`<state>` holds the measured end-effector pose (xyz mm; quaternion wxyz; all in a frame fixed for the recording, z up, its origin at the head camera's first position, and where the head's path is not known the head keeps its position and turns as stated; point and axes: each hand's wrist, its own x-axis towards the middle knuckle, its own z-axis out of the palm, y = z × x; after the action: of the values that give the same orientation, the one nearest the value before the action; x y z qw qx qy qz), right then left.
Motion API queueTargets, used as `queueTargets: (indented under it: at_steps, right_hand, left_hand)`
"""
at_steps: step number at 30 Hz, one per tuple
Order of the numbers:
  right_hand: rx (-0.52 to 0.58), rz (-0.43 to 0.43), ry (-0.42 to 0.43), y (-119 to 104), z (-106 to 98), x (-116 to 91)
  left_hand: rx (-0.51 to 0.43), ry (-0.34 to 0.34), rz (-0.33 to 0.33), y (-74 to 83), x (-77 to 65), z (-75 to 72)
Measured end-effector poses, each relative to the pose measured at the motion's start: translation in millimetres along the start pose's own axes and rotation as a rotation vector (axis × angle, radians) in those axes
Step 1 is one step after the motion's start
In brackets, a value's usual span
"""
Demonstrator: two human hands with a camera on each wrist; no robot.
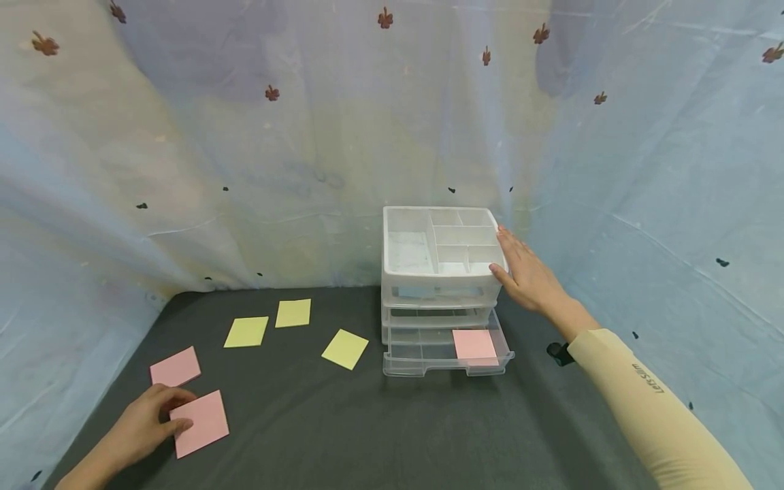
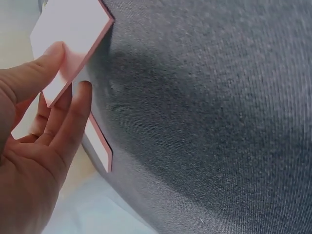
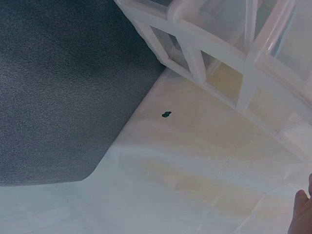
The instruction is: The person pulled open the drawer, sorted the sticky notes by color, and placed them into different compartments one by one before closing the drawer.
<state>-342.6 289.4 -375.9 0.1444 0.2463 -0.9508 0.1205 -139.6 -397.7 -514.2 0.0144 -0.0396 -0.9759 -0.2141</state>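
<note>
My left hand (image 1: 136, 427) pinches a pink sticky note pad (image 1: 207, 423) by its near-left edge, thumb on top and fingers beneath. In the left wrist view that pad (image 2: 80, 29) is tilted and off the dark cloth. Just beyond the hand lies another pink pad (image 1: 175, 367). A white drawer organizer (image 1: 444, 280) stands to the right, its lowest clear drawer (image 1: 404, 367) pulled out with a pink pad (image 1: 475, 345) inside. Against the organizer's top right side rests my right hand (image 1: 531, 278), fingers extended; only a bit of it shows in the right wrist view.
Three yellow sticky note pads (image 1: 246, 332) lie spread between the pink pads and the organizer. Divided compartments (image 1: 467, 235) form the organizer's top. Behind the black-covered table (image 1: 318, 435) hangs a pale patterned curtain (image 1: 331, 150), also along both sides.
</note>
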Motion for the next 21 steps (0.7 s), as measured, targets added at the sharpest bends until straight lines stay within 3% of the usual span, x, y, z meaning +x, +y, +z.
queueTargets:
  at_steps: [5, 13, 21]
  right_hand:
    - [0.008, -0.002, 0.0, 0, -1, -1]
    - [-0.006, -0.002, -0.005, 3, 2, 0]
    - [0.002, -0.005, 0.002, 4, 3, 0]
  left_hand:
    - [-0.021, 0.043, 0.012, 8.5, -4.0, -2.1]
    - [-0.116, -0.015, -0.065, 22.6, -8.4, -8.8]
    - [-0.151, 0.113, 0.019, 36.8, -8.9, -5.5]
